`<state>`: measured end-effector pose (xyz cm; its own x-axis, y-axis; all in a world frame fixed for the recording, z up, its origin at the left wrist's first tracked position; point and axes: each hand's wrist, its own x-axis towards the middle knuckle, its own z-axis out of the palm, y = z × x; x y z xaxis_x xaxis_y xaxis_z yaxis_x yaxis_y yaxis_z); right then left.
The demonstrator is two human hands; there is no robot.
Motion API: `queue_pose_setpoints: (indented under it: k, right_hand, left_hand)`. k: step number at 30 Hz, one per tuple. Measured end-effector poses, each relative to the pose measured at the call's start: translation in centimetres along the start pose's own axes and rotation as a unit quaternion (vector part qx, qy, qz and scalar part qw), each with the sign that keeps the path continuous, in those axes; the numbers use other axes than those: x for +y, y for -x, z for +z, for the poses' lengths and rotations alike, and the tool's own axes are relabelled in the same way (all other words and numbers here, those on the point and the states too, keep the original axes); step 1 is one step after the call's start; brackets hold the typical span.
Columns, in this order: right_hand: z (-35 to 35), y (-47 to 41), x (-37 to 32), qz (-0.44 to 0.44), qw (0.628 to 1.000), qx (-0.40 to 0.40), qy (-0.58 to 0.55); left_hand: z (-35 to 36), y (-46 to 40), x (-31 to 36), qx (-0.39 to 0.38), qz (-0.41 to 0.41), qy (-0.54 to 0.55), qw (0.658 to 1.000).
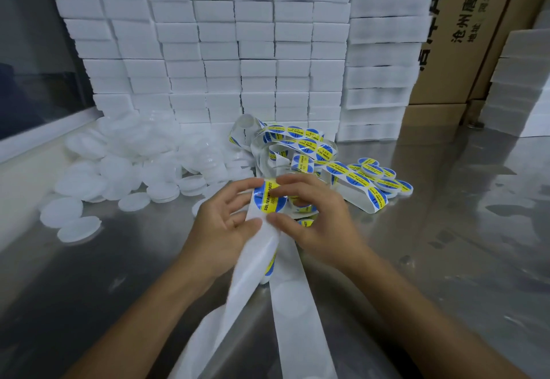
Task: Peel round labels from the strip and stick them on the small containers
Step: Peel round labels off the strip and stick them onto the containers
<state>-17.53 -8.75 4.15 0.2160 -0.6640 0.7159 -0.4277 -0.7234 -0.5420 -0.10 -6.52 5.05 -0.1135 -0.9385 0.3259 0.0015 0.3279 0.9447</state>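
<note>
A white backing strip (285, 307) runs from the bottom of the view up to my hands. A round blue and yellow label (269, 200) sits on it between my hands. My left hand (221, 229) pinches the strip just below the label. My right hand (315, 217) pinches the label's right edge with thumb and fingers. The loose strip with more labels (306, 146) curls in a heap behind my hands. Small white round containers (131, 155) lie piled at the left. Labelled containers (384, 179) lie at the right of the heap.
The work surface is a shiny metal table (446, 229). Stacks of white foam blocks (226, 51) form a wall at the back. More foam stacks (518, 86) stand at the right, and cardboard boxes (464, 21) behind them.
</note>
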Motion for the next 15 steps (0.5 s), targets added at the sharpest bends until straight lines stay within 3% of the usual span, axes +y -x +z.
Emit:
queue_pose_setpoints:
  k: [5,12,15]
  right_hand:
    - [0.0,0.2,-0.5,-0.050,0.995,0.010,0.087]
    - [0.4,0.3,-1.1,-0.096,0.983,0.024,0.153]
    - [0.5,0.4,-1.0,-0.072,0.990,0.036,0.116]
  left_hand:
    - [0.0,0.1,0.3,0.076,-0.012,0.017,0.997]
    - [0.1,0.1,0.4,0.085,-0.020,0.027,0.996]
    - [-0.1,0.0,0.2,0.082,-0.013,0.001,0.997]
